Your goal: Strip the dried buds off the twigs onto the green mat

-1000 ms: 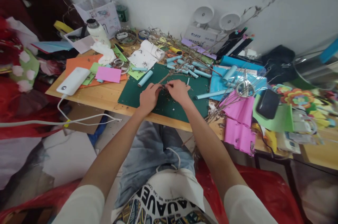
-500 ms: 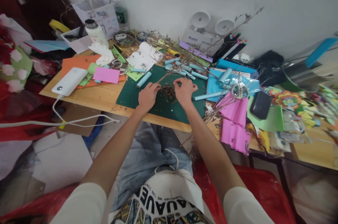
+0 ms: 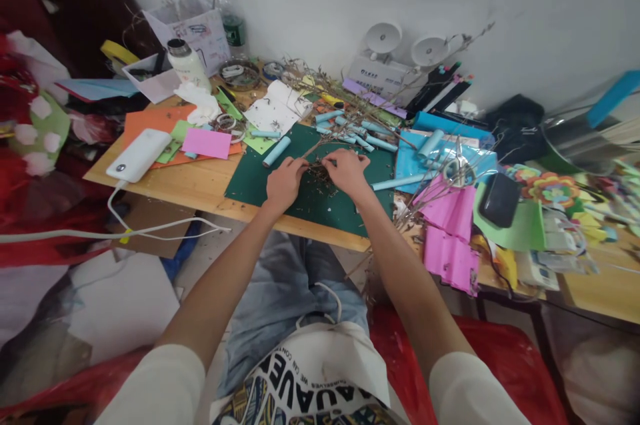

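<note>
My left hand [image 3: 283,183] and my right hand [image 3: 346,171] rest close together on a dark green cutting mat [image 3: 250,179], both with fingers curled in a pinch. Between them lies a clump of dry brown twig bits [image 3: 317,173]. Each hand grips part of a thin dry twig [image 3: 320,145] that runs up and away over the mat toward the wall. A light blue paper roll [image 3: 276,151] lies on the mat just left of my left hand, and another [image 3: 399,181] lies right of my right hand.
Wooden table [image 3: 200,185] with a white power bank [image 3: 139,155] and its cable at the left edge, pink [image 3: 206,143] and orange paper, a white bottle [image 3: 188,64], scissors [image 3: 459,167], pink folded paper [image 3: 450,225], a black pouch [image 3: 499,199], more blue rolls at the back.
My right hand, which had pulled a little away to the right, has come back next to the left hand over the twig clump. The view shifted slightly.
</note>
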{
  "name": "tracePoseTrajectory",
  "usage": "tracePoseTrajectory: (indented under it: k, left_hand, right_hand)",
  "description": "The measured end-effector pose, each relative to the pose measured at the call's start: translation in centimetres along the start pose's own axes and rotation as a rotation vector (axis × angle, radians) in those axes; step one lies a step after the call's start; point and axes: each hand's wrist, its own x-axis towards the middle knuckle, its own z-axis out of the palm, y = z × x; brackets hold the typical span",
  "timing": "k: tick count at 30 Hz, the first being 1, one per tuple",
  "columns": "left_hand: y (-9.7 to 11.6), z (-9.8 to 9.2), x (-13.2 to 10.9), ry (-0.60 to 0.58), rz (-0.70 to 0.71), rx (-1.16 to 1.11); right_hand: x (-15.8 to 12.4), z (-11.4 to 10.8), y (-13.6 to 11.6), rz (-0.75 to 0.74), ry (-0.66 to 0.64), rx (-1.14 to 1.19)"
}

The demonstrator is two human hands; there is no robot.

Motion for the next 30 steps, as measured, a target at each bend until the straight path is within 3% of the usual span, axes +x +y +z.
tracePoseTrajectory:
  k: [5,10,15,20,25,30]
  left_hand:
    - [0.0,0.1,-0.1,0.007,0.008,0.002]
    - [0.1,-0.2,-0.2,-0.039,0.039,0.026]
    - [0.2,-0.2,-0.2,-0.015,0.0,0.052]
    - [0.2,-0.2,-0.2,-0.021,0.001,0.067]
    - [0.1,-0.1,-0.1,-0.025,-0.007,0.088]
    - [0.3,-0.2,-0.2,-0.066,0.003,0.105]
  right_hand:
    - [-0.3,0.0,0.0,0.013,-0.037,-0.002]
    - [-0.9,1.0,-0.6,-0.065,0.099,-0.084]
    - [-0.7,1.3,-0.4,0.021,0.167,-0.131]
    - [-0.7,0.6,-0.4,-0.021,0.081,-0.07]
    - [-0.3,0.4,-0.2,0.036,-0.035,0.053]
    - [-0.8,0.2,-0.4,-0.022,-0.014,-0.093]
